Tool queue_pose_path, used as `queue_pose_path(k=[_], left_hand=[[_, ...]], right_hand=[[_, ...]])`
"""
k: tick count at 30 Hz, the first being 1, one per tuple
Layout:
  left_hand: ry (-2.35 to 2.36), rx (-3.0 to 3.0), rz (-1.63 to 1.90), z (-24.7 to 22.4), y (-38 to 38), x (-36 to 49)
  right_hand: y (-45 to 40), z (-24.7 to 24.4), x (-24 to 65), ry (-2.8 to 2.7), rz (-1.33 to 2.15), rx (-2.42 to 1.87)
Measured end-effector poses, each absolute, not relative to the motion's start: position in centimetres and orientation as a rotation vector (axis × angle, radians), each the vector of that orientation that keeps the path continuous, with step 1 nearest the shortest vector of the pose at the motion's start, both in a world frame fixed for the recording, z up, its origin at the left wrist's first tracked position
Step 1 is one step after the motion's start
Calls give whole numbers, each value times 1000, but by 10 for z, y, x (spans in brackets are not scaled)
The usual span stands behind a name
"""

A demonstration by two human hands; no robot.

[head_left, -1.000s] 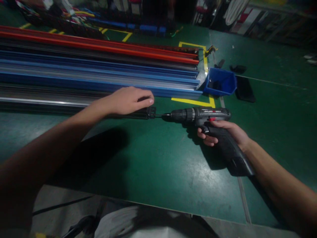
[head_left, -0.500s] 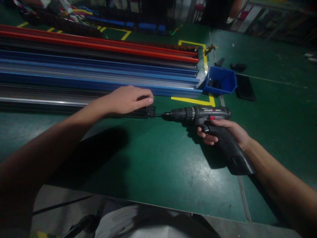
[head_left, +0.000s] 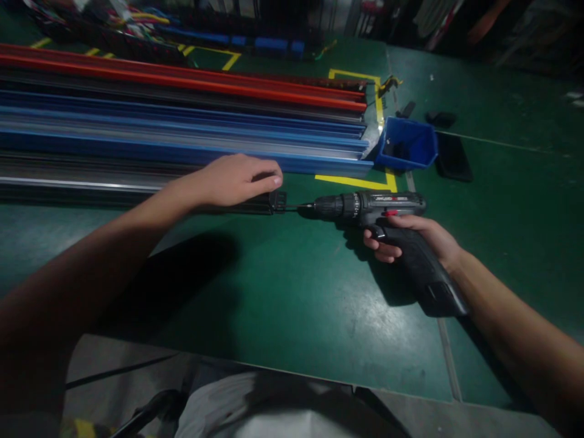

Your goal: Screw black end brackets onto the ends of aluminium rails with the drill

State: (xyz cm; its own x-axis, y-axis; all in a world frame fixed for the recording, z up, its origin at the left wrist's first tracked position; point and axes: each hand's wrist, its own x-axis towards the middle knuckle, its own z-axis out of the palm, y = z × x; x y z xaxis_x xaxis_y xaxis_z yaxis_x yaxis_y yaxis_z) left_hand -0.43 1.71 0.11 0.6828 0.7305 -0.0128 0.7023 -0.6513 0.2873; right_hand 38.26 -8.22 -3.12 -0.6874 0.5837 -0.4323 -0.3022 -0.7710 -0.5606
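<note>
My right hand point(head_left: 422, 234) is wrapped round the grip of a black cordless drill point(head_left: 392, 204), which lies level and points left. Its long thin bit point(head_left: 296, 207) reaches the black end cap point(head_left: 279, 201) of a black metal profile point(head_left: 249, 205); where the tip sits inside cannot be made out. Over that profile, just left of the cap, my left hand point(head_left: 230, 180) is closed with its thumb towards the drill. The fingers on the far side are hidden.
Beyond my left hand lie long blue profiles point(head_left: 182, 137) and red profiles point(head_left: 182, 73). A blue bin point(head_left: 426, 146) with small black parts stands past the drill, beside a flat black object point(head_left: 452, 158). Coloured wires point(head_left: 146, 18) lie at the back left. Another person's arm point(head_left: 487, 23) shows at the back.
Both hands, the drill and the profile keep their places against each other. The view has shifted very slightly, and the person in the background has moved.
</note>
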Motion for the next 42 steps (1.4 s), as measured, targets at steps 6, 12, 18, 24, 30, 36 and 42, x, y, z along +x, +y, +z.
queue_pose_path(k=[6,12,18,24,30,36,42], left_hand=[[1154,2599,130,2,17,-4],[1162,2584,155,0,18,-5],[1142,2599,153,1,18,-5],[1147,2613,142,2,17,-4],[1151,2613,132,3,16,-3],[1151,2607,144,2,16,-4],[1159,2593,127,3,16,-3]], right_hand=[[-82,-29,383,-634,2420,-848],[-82,-28,382,-635,2432,-842],[-83,-29,382,-613,2428,-838],[-83,-30,383,-636,2414,-857],[-83,-30,383,-662,2390,-886],[-83,-29,383,-668,2384,-907],[-83,-29,382,-644,2403,-880]])
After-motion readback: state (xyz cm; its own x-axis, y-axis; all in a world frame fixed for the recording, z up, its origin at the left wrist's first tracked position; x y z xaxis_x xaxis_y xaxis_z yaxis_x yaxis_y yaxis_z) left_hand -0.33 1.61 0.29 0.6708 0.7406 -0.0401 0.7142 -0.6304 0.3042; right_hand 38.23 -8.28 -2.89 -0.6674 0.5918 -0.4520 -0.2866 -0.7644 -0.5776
